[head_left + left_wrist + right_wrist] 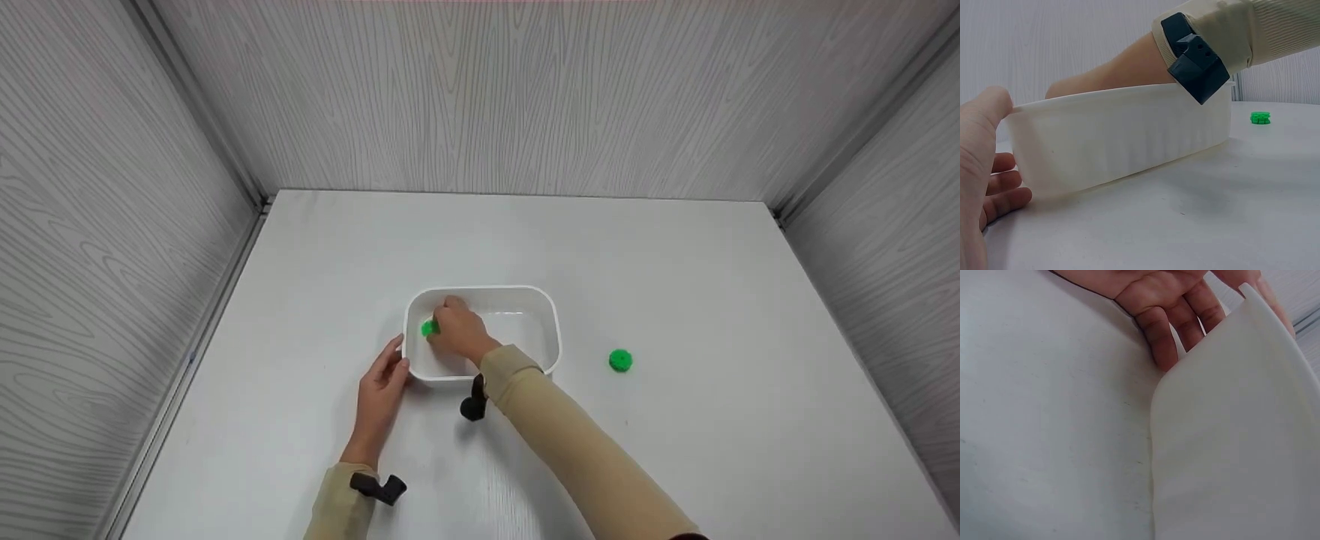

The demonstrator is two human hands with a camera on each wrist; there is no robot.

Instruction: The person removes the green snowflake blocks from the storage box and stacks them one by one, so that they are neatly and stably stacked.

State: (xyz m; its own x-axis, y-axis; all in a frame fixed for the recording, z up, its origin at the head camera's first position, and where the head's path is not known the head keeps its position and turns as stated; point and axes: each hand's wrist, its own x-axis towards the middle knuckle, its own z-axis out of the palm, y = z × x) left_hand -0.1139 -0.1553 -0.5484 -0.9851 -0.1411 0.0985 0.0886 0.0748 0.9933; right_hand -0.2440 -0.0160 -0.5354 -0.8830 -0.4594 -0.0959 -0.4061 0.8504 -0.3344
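A white plastic box (525, 330) with rounded corners stands on the table. My left hand (382, 394) holds its near left corner, the thumb at the rim and the other fingers (1005, 183) bent against the outer wall. Inside, my right hand (461, 331) reaches down at the left end and pinches a small green notched disc (427, 328), partly hidden by its fingers. In the left wrist view, the box wall hides those fingertips. The right wrist view shows the box's outer side and my left hand (1168, 304) at its corner.
A second green notched disc (620, 360) lies on the white table (712, 300), to the right of the box. Grey wood-grain panels (480, 97) close off the back and both sides. My right forearm crosses over the box's front rim.
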